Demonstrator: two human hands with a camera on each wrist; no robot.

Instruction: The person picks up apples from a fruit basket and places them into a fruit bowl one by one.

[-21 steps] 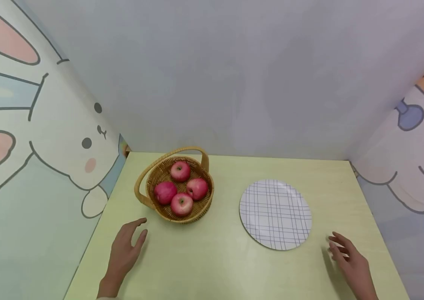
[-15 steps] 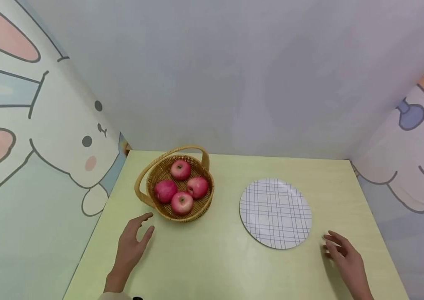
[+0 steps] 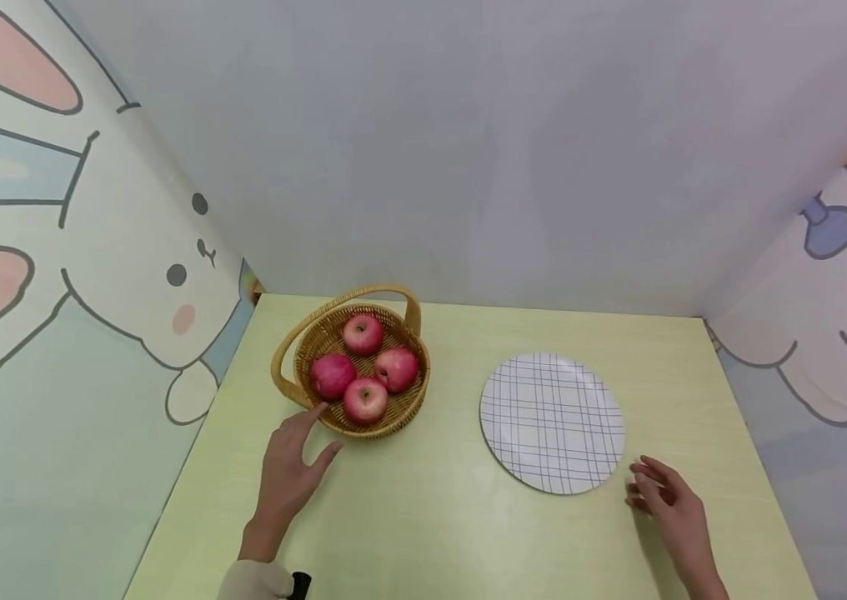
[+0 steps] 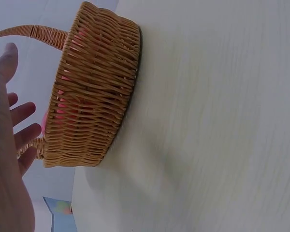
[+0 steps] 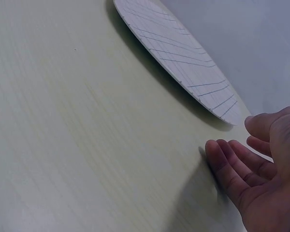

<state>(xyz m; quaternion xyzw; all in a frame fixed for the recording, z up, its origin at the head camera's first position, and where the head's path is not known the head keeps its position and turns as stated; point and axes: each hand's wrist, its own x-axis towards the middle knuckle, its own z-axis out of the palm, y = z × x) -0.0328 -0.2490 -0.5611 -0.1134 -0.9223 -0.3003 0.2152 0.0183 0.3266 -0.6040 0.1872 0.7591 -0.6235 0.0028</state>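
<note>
A wicker basket (image 3: 398, 427) with an arched handle stands at the back left of the table, several red apples (image 3: 366, 401) lying inside it. My left hand (image 3: 291, 468) hovers at the basket's near left rim, thumb and fingers spread apart, holding nothing. In the left wrist view the fingers (image 4: 25, 136) are beside the woven wall; whether they touch it I cannot tell. A round white plate (image 3: 552, 423) with a blue checked pattern lies flat to the right. Just off its lower right edge is my right hand (image 3: 671, 515), fingers loosely bent and holding nothing.
The pale wooden table (image 3: 453, 533) meets a plain grey wall (image 3: 423, 150) at the back. Side walls with cartoon pictures, a rabbit (image 3: 138, 250) among them, flank it left and right. A bare strip of table lies between basket and plate.
My left hand has moved right and forward to the basket's near rim. My right hand has drifted left, closer to the plate. Basket, apples and plate stay in place.
</note>
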